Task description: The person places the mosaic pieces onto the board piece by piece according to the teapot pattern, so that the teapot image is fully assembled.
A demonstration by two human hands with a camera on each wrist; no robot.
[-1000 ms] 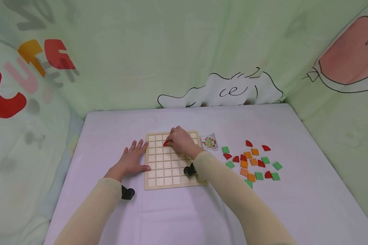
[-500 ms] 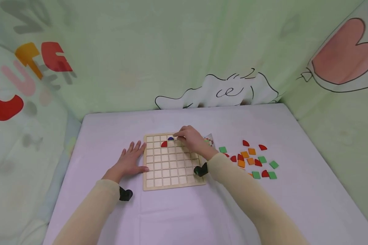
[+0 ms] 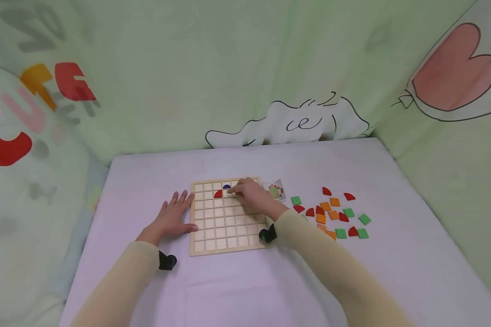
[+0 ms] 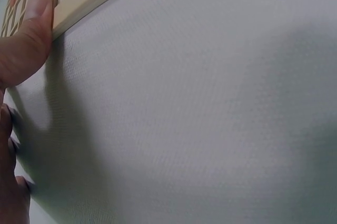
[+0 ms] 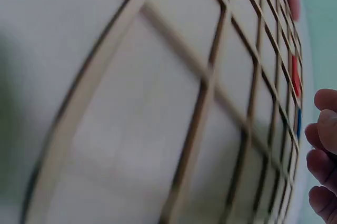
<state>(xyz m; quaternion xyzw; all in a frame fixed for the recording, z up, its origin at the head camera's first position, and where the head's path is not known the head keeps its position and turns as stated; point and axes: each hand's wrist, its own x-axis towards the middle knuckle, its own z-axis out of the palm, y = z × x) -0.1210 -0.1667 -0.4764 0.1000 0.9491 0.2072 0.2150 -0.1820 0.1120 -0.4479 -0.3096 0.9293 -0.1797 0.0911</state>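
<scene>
Left hand hasn't budged: fingers spread on the pale cloth-covered bench, thumb over the edge of the pale wooden grid board, so basically steadying it, I reckon. Loose flat red, orange and green pieces sit off to the right. The red quarter-round piece is in a square. What's changed: right hand dropped from the far row to just nearer than the dark blue half-round piece. Can't tell if it's pinching anything. Looks like early days.
</scene>
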